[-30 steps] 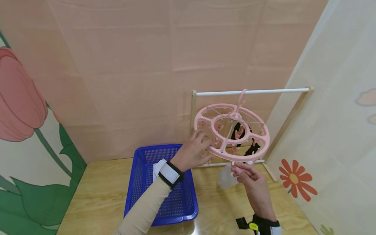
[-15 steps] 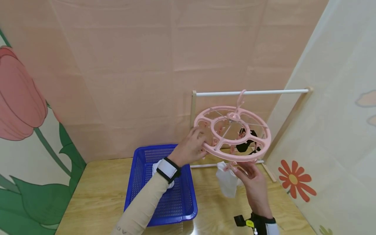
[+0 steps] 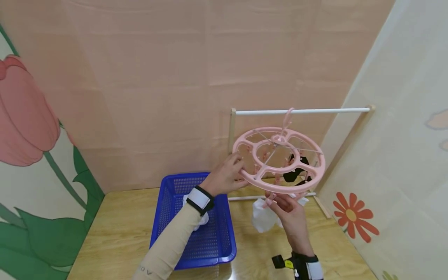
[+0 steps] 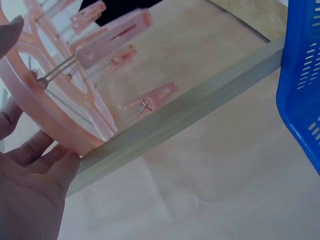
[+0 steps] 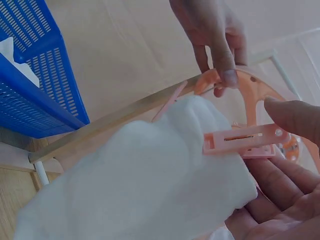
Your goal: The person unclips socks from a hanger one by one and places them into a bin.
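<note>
A round pink clip hanger (image 3: 276, 188) hangs by its hook from a white bar. My left hand (image 3: 224, 175) grips its rim at the near left, thumb on one side and fingers on the other in the right wrist view. Below the near rim, my right hand (image 3: 288, 217) pinches a pink clothespin (image 5: 245, 139) between thumb and fingers. The pin's jaws sit on the edge of a white cloth (image 5: 135, 175), which hangs down under the hanger. Several other pink clothespins (image 4: 115, 40) dangle from the ring. Black items (image 3: 295, 171) hang at its far right side.
A blue perforated basket (image 3: 229, 249) stands on the wooden table (image 3: 115, 229) left of the rack, with white cloth (image 3: 202, 223) inside, partly behind the left forearm. The rack has a white top bar (image 3: 325, 111) and wooden posts (image 4: 200, 105). Printed sheets form walls behind and beside.
My left hand has taken hold of the hanger's rim, and the ring has turned slightly. My right hand has shifted a little left with the clothespin and the white cloth.
</note>
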Motion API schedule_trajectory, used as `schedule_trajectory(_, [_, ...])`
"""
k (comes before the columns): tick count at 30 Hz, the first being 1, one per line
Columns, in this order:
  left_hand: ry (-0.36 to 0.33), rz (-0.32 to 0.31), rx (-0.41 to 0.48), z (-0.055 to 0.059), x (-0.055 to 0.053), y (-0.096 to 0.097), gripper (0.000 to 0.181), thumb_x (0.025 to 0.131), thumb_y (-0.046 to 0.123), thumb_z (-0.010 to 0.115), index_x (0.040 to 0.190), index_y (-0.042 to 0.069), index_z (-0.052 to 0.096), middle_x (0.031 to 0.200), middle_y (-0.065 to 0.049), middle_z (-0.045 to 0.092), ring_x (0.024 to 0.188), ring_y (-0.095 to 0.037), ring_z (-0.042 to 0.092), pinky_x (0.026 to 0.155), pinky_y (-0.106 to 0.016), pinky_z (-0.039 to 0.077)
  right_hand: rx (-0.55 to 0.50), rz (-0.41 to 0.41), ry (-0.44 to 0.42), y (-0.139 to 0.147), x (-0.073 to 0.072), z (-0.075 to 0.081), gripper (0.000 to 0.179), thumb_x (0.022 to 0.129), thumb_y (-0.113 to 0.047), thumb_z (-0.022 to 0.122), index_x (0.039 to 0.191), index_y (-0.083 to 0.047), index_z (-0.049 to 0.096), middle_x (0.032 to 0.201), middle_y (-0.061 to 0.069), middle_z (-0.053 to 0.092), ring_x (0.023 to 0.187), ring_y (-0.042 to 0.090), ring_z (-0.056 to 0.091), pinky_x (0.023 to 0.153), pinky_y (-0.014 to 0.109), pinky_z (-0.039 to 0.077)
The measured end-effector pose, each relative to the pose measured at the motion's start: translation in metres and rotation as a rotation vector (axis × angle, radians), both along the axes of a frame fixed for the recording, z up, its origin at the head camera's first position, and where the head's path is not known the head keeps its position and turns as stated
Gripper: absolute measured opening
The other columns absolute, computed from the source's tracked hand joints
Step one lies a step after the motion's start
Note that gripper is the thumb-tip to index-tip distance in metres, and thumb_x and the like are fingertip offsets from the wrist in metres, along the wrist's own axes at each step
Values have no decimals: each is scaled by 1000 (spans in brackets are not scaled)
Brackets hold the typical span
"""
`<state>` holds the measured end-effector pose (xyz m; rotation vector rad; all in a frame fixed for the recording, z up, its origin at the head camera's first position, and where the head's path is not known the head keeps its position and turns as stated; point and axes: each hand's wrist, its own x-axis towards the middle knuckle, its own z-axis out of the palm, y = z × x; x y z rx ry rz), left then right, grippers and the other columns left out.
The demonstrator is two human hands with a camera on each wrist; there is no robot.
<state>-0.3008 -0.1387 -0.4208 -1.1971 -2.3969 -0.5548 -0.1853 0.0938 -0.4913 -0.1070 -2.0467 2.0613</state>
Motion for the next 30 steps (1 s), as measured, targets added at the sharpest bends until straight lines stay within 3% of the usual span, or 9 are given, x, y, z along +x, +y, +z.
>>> schedule_trajectory(6, [-18,20,14,-1,2,2,35,90,39,83,111,14,72,133,-8,63,148,-31,49,117,-39,49,-54,29,8,6,1,-2,45,95,-11,78,132,9,63,105,-5,83,100,5,78,91,18,57])
schedule_trajectory(9, [-30,24,31,0,9,1,42,91,43,82,120,13,72,143,-11,61,155,-35,41,120,-43,45,-81,45,-3,7,2,-3,41,96,-14,77,130,7,64,106,-4,83,102,7,78,94,18,56])
schedule_trajectory(11, [-21,30,50,1,15,0,55,92,44,80,135,12,67,151,-14,55,154,-35,41,120,-45,46,-92,48,-6,8,3,-4,37,97,-14,76,127,4,66,106,-3,83,103,8,78,95,19,56])
schedule_trajectory(13, [6,49,89,1,23,-2,67,92,44,80,147,12,58,154,-17,51,149,-34,47,115,-44,50,-96,54,-9,7,3,-4,35,97,-14,76,126,3,67,106,-2,83,103,9,78,96,19,56])
schedule_trajectory(16, [50,77,163,0,38,-8,73,94,43,79,153,11,49,147,-16,54,130,-27,60,104,-38,57,-94,66,-23,5,3,-3,38,96,-15,77,127,4,66,106,-2,83,104,10,78,97,19,56])
schedule_trajectory(20, [37,47,251,-8,60,-15,49,94,39,79,131,11,62,121,-4,65,107,-18,66,90,-30,58,-85,95,-25,3,4,-1,40,97,-15,77,129,6,64,108,-1,83,104,10,78,97,20,56])
schedule_trajectory(24, [7,22,258,-24,71,-13,39,89,41,84,116,16,69,105,4,67,101,-14,65,89,-27,54,-83,111,-5,3,6,2,37,97,-13,76,127,5,64,107,-1,83,101,11,79,96,22,57])
schedule_trajectory(27, [-75,11,259,-35,75,-9,44,86,42,87,117,16,70,109,2,70,109,-18,67,95,-31,54,-84,124,-3,3,7,5,34,97,-13,75,126,2,65,106,-1,83,101,11,79,95,22,57])
schedule_trajectory(30, [-236,-1,261,-42,79,-4,53,85,44,87,126,16,68,127,-3,71,126,-25,66,106,-37,54,-87,135,-4,3,8,7,32,98,-14,75,126,0,66,106,-1,83,102,10,78,96,22,57])
